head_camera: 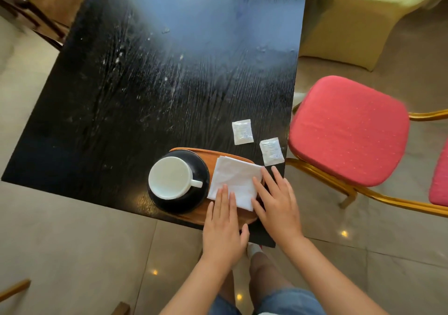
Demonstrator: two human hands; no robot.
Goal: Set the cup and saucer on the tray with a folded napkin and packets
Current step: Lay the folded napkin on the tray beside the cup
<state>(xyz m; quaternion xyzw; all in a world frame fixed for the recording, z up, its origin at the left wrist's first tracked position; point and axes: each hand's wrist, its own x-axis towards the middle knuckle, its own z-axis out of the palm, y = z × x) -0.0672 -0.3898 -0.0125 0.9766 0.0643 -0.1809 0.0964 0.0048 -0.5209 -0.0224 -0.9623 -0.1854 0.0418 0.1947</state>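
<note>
A white cup (170, 177) stands on a black saucer (202, 166), handle pointing right, on the left half of an oval wooden tray (191, 217) at the table's near corner. A folded white napkin (236, 177) lies on the tray's right half. My left hand (224, 227) lies flat with straight fingers on the napkin's near edge. My right hand (276, 200) lies flat on the napkin's right edge. Two white packets, one farther (242, 131) and one nearer (271, 151), lie on the table beyond the tray, near the right edge.
The black wooden table (145, 96) stretches away to the far left. A red cushioned chair (349, 130) with a gold frame stands close to the table's right edge. A covered chair (363, 16) is behind it. The tiled floor surrounds the table.
</note>
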